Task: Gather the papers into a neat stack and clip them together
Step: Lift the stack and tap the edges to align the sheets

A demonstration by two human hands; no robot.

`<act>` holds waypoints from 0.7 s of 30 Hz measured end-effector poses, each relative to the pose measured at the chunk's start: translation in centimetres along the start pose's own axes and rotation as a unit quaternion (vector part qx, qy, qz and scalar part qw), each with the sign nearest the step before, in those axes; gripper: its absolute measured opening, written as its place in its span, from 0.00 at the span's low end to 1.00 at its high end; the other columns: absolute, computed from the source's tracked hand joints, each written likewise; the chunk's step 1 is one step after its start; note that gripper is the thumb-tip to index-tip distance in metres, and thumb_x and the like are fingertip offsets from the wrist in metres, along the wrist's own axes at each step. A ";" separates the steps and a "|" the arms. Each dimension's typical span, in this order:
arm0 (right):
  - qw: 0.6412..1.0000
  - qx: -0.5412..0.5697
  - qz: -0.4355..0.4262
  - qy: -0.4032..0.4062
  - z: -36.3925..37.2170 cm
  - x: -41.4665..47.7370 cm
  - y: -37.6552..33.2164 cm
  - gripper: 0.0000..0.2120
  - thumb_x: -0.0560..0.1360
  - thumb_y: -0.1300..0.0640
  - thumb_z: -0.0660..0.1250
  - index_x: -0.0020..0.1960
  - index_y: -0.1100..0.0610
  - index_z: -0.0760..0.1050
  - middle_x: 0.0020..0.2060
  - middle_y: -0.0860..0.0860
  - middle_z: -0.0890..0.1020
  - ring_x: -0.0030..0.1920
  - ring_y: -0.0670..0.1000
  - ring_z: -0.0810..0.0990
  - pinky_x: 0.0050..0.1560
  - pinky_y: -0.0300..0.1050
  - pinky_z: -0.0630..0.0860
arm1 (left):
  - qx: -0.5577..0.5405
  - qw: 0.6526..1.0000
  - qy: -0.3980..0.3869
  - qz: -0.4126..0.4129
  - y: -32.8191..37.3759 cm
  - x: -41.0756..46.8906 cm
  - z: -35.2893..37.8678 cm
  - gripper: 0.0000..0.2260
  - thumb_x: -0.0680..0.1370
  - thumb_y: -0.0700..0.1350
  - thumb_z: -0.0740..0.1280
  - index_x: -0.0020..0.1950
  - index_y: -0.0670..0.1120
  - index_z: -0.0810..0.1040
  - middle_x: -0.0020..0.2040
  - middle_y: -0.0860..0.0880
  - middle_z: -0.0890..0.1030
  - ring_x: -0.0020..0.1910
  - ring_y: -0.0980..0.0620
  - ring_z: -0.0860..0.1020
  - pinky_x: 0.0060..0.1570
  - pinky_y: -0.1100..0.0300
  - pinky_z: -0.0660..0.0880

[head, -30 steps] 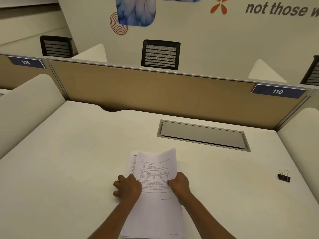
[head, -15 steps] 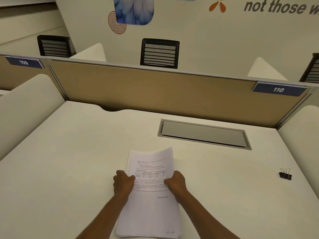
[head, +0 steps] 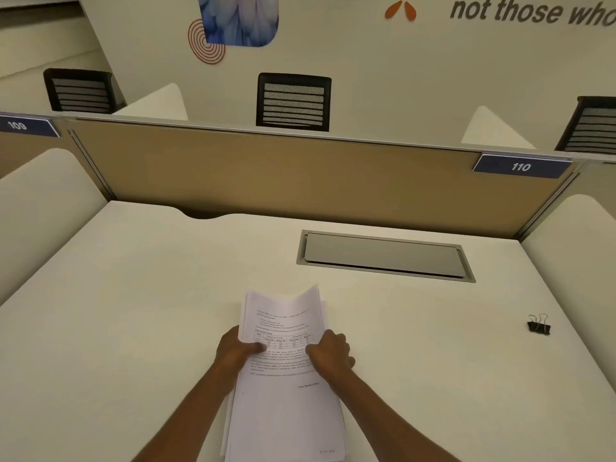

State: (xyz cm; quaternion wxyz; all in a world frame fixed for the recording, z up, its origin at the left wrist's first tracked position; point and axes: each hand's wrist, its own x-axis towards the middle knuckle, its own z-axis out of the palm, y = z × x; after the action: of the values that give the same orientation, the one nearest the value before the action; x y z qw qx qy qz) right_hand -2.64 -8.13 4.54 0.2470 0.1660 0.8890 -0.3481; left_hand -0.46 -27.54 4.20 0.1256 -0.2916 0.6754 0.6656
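Desk holds papers, long axis toward partition.

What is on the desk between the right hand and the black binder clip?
Nothing; in the head view, only bare desk separates the right hand and binder clip.

Stack of white printed paper sheets, lengthwise on the cream desk, far end curled upward, edges slightly fanned, held at both long sides, small black wire-handled binder clip, lying on the desk well apart to the right
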 end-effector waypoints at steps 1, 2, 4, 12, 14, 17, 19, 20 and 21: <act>1.000 0.011 -0.004 -0.002 0.0 0.0 0.1 0.16 0.71 0.56 0.60 0.59 0.58 0.71 0.58 0.54 0.73 0.61 0.57 0.72 0.63 0.55 0.67 | -0.028 0.999 -0.028 -0.006 0.1 -0.3 0.1 0.22 0.64 0.32 0.78 0.55 0.43 0.78 0.49 0.41 0.85 0.47 0.38 0.84 0.46 0.44 0.81; 0.999 0.032 -0.006 -0.007 0.0 0.1 0.3 0.16 0.72 0.58 0.59 0.59 0.58 0.72 0.58 0.53 0.74 0.60 0.56 0.74 0.64 0.54 0.67 | -0.050 0.997 -0.056 -0.013 0.2 -0.4 0.1 0.23 0.65 0.30 0.77 0.56 0.42 0.77 0.50 0.40 0.85 0.48 0.37 0.84 0.46 0.43 0.81; 0.996 0.081 -0.016 -0.019 0.1 0.4 1.1 0.15 0.72 0.58 0.58 0.58 0.57 0.73 0.57 0.52 0.77 0.57 0.55 0.77 0.64 0.56 0.70 | -0.059 0.994 -0.089 -0.017 0.2 -0.4 -0.1 0.24 0.65 0.27 0.74 0.58 0.40 0.77 0.51 0.39 0.85 0.48 0.37 0.84 0.46 0.43 0.81; 0.936 0.339 -0.098 -0.016 -2.0 -0.8 4.0 0.11 0.74 0.62 0.64 0.56 0.56 0.76 0.53 0.55 0.83 0.52 0.54 0.83 0.57 0.56 0.80 | -0.081 0.983 -0.162 0.002 0.5 -0.3 -0.7 0.23 0.67 0.26 0.71 0.61 0.38 0.77 0.55 0.37 0.83 0.53 0.35 0.82 0.54 0.38 0.78; 0.917 0.382 -0.120 -0.012 -2.8 -1.1 4.6 0.17 0.70 0.57 0.69 0.58 0.58 0.75 0.55 0.57 0.83 0.53 0.57 0.84 0.56 0.60 0.80 | -0.103 0.975 -0.197 0.015 1.2 -0.7 -0.5 0.26 0.65 0.29 0.74 0.63 0.38 0.76 0.58 0.36 0.81 0.56 0.34 0.80 0.57 0.35 0.75; 0.880 0.463 -0.108 -0.008 -4.9 -1.3 4.9 0.24 0.65 0.55 0.71 0.57 0.61 0.66 0.53 0.59 0.79 0.49 0.58 0.83 0.45 0.52 0.83 | -0.109 0.964 -0.238 0.040 2.7 -1.3 0.5 0.27 0.65 0.32 0.74 0.64 0.38 0.75 0.59 0.35 0.81 0.58 0.33 0.79 0.59 0.34 0.74; 0.853 0.512 -0.099 -0.022 -6.5 -1.2 5.1 0.33 0.62 0.54 0.75 0.60 0.60 0.63 0.55 0.59 0.77 0.50 0.60 0.82 0.44 0.53 0.82 | -0.110 0.959 -0.257 0.055 3.8 -1.9 1.4 0.26 0.66 0.32 0.73 0.64 0.38 0.75 0.60 0.35 0.80 0.59 0.33 0.79 0.59 0.35 0.74; 0.845 0.521 -0.110 -0.039 -7.4 -1.2 5.1 0.37 0.61 0.52 0.77 0.63 0.61 0.64 0.57 0.60 0.78 0.52 0.62 0.82 0.46 0.56 0.82 | -0.106 0.956 -0.265 0.065 4.4 -2.2 2.1 0.26 0.66 0.32 0.72 0.64 0.39 0.76 0.61 0.35 0.80 0.59 0.33 0.78 0.59 0.36 0.74; 0.840 0.523 -0.134 -0.062 -8.2 -1.3 5.2 0.37 0.61 0.52 0.77 0.65 0.61 0.66 0.58 0.62 0.79 0.54 0.64 0.82 0.50 0.61 0.81 | -0.100 0.953 -0.274 0.075 5.0 -2.6 2.7 0.26 0.66 0.32 0.72 0.64 0.39 0.76 0.61 0.35 0.80 0.59 0.33 0.78 0.59 0.37 0.75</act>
State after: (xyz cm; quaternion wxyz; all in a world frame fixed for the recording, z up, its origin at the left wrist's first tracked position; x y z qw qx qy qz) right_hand -1.82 1.12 7.72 0.1289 0.1277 0.5714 -0.8004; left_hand -1.75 -24.61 9.58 0.2260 -0.0577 0.5644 0.7919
